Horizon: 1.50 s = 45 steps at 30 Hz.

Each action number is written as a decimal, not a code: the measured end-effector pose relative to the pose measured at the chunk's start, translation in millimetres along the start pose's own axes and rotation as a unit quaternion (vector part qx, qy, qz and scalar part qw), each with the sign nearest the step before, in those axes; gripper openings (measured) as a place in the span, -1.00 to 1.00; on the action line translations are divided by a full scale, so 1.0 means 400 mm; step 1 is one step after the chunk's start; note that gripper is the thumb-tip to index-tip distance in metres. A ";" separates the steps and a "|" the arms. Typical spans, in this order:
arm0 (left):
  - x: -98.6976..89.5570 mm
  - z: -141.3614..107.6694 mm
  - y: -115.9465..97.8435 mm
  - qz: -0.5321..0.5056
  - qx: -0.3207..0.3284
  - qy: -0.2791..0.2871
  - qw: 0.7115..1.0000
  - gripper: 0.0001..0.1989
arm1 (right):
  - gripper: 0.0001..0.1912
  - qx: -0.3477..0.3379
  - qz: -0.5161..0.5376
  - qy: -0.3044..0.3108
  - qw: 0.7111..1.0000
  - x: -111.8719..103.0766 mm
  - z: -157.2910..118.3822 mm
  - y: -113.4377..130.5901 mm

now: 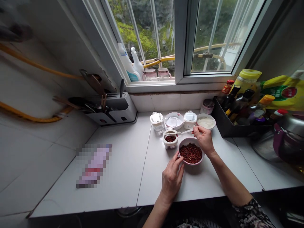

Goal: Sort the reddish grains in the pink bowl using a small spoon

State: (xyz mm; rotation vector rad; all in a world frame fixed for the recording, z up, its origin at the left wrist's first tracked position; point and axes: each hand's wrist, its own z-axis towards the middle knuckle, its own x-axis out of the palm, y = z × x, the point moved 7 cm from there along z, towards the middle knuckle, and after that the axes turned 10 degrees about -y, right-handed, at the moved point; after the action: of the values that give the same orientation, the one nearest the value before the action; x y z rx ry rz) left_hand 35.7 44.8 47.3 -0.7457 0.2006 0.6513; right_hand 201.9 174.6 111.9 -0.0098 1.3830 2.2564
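Note:
My left hand (172,174) holds the near left rim of a bowl (192,163) filled with dark red peppercorns (191,153). Above the bowl's right side, my right hand (203,138) pinches the handle of a small white spoon (186,131). The spoon's other end reaches over the mouth of a small white jar (170,144), which stands open left of the bowl with red peppercorns inside. Behind them are two lidded jars (157,118) (190,117), an oval dish (174,120) with a clear lid on it, and a bowl of white grains (206,121).
A utensil holder (111,109) stands at the back left, near a blurred pinkish packet (95,166). On the right are a black tray (234,130) of bottles and a metal pot (268,142). A dark-lidded jar (207,106) stands near the window.

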 end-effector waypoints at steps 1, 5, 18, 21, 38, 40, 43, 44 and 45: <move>0.000 0.000 0.000 0.000 -0.001 0.001 1.000 -0.67 | -0.56 -0.037 -0.020 -0.007 0.999 0.006 -0.005 0.024; -0.001 0.002 -0.003 0.003 0.007 0.004 1.000 -0.66 | -0.67 -0.219 -0.112 0.016 0.969 0.044 -0.045 0.115; -0.003 0.005 -0.007 0.007 0.010 0.004 1.000 -0.67 | -0.65 -0.193 -0.123 -0.033 0.973 -0.054 -0.008 0.018; -0.004 0.004 -0.006 0.004 0.010 -0.003 1.000 -0.65 | -0.66 -0.183 -0.139 0.020 0.973 -0.030 -0.020 -0.006; -0.003 0.004 -0.006 -0.006 0.011 -0.003 1.000 -0.68 | -0.63 -0.186 -0.120 0.114 0.969 0.022 -0.052 -0.002; -0.003 0.005 -0.007 -0.004 0.014 -0.002 1.000 -0.68 | -0.63 -0.184 -0.120 0.110 0.969 0.020 -0.049 -0.002; -0.004 0.007 -0.008 0.000 0.018 -0.003 1.000 -0.69 | -0.61 -0.178 -0.122 0.102 0.971 0.016 -0.046 -0.005; -0.004 0.006 -0.008 0.000 0.018 -0.003 1.000 -0.69 | -0.61 -0.176 -0.123 0.103 0.971 0.016 -0.046 -0.006; -0.003 0.006 -0.007 0.000 0.017 -0.002 1.000 -0.68 | -0.62 -0.175 -0.122 0.106 0.971 0.018 -0.048 -0.007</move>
State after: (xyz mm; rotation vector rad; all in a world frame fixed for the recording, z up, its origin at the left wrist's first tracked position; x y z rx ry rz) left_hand 36.4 44.3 51.0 -0.7125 0.2070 0.6477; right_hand 192.0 162.6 98.5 -0.5229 0.9972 2.3033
